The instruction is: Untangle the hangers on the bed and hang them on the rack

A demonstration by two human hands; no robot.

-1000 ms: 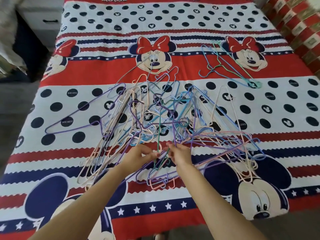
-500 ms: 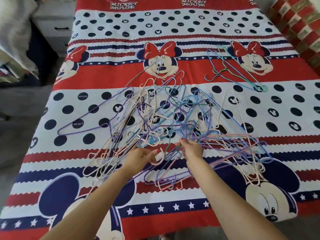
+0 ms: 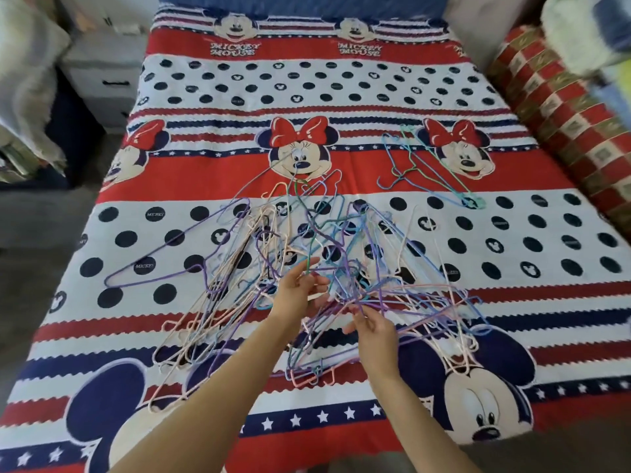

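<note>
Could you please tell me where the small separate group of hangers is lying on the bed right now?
In the head view, the small group of hangers lies on the bed, right of and beyond the main tangle, beside a printed face.

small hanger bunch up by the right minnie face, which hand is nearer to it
Right. The right hand is below and left of the small hanger bunch, in the big hanger pile; the left hand is farther left.
</note>
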